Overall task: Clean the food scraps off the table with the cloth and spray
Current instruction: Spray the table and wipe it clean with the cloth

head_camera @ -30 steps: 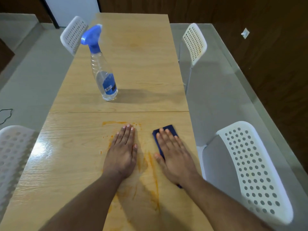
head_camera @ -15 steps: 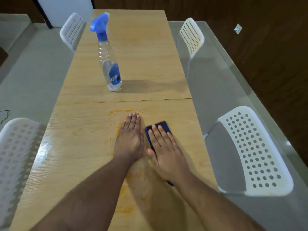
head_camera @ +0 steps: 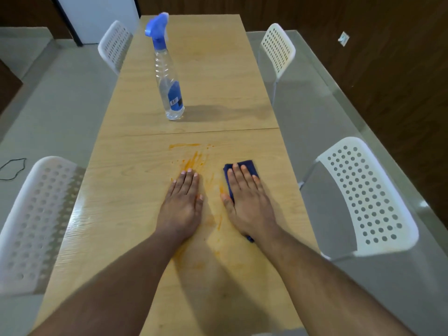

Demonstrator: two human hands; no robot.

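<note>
my right hand (head_camera: 249, 202), fingers together flat on the dark blue cloth (head_camera: 242, 167), just slid back out to 3 o'clock from my flat left hand (head_camera: 181, 207), so orange smears (head_camera: 194, 161) remain, spray bottle (head_camera: 167, 76) untouched at 12.

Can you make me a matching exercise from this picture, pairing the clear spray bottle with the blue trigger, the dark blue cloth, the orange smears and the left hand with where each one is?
Things:
1. clear spray bottle with blue trigger
2. dark blue cloth
3. orange smears
4. left hand

Places:
A. under the flat right hand
B. upright beyond the seam of the wooden table
C. palm down on bare wood
D. spread between and ahead of the hands

Pairs: 1-B, 2-A, 3-D, 4-C
</note>
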